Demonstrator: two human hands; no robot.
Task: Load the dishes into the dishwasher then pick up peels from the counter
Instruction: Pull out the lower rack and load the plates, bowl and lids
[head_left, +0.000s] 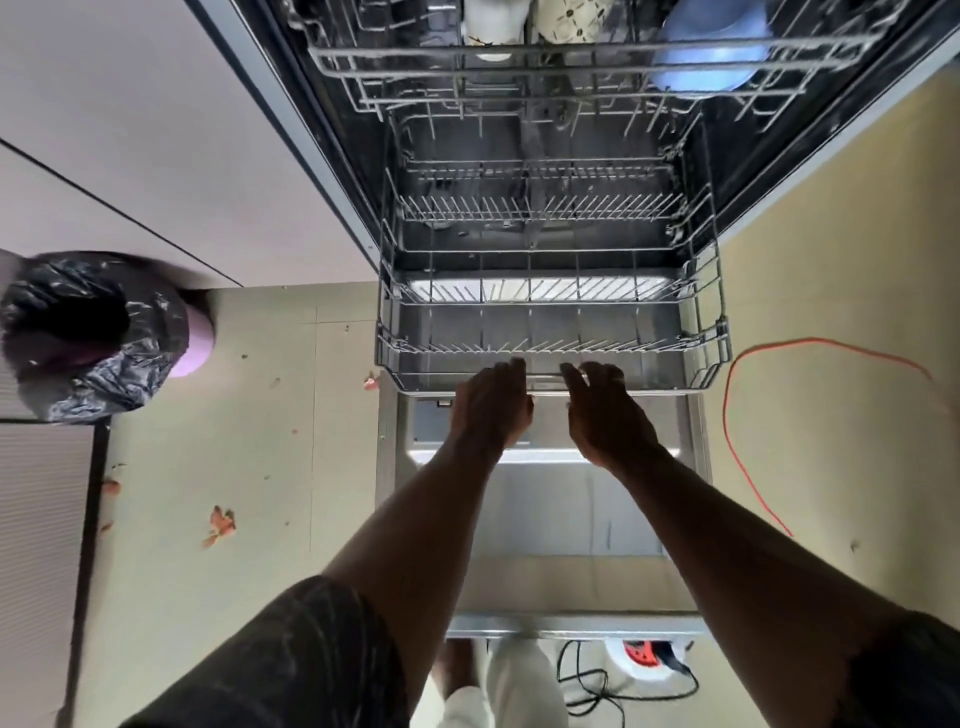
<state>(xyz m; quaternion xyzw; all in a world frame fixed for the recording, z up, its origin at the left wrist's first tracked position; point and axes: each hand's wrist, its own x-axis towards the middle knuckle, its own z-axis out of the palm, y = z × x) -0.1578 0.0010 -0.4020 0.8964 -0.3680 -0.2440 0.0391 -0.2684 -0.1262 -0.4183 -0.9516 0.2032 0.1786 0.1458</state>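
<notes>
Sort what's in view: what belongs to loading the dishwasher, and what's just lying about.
Job: lower rack, left hand and right hand gripping its front rim; upper rack with blue bowl, white cup, patterned cup; open dishwasher door.
Lying about: bin with black bag, orange cord, black cable, orange scraps on the floor.

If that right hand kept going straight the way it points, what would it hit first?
The front rail of the lower rack. The right hand has curled fingers that seem to hook that rail already, though depth is hard to judge.
</notes>
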